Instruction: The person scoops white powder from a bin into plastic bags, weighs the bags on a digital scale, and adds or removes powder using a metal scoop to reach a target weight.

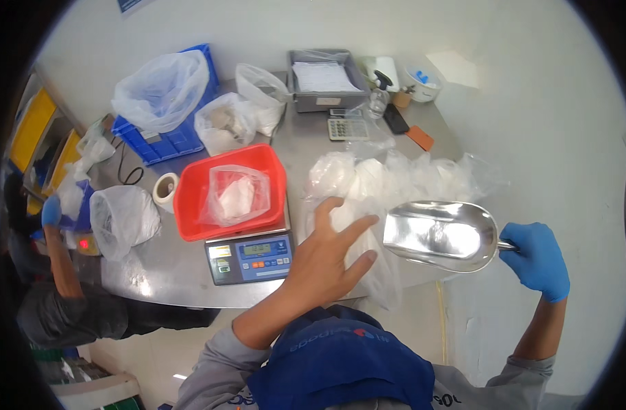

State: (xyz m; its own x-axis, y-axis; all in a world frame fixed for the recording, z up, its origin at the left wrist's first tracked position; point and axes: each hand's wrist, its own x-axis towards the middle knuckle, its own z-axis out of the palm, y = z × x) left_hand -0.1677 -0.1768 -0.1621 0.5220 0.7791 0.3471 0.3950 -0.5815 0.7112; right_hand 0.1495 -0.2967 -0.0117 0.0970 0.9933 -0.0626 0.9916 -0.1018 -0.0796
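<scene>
My bare left hand [325,256] reaches over the front of the bench with its fingers apart, close to a clear plastic bag of white powder [351,218]. In a blue glove, my right hand [538,259] grips the handle of a shiny metal scoop [438,236], whose bowl points left beside the bags; no powder shows in it. To the left, a red plastic tray [190,218] rests on a digital bench scale [251,259]. Inside that tray lies an open clear bag with white powder [238,197].
Behind stand a blue crate [164,146] with a liner, open bags [225,123], a grey bin of papers [328,102], a calculator [347,129] and a spray bottle [378,102]. A tape roll [165,188] lies left. A co-worker's blue-gloved hand [51,211] is at far left.
</scene>
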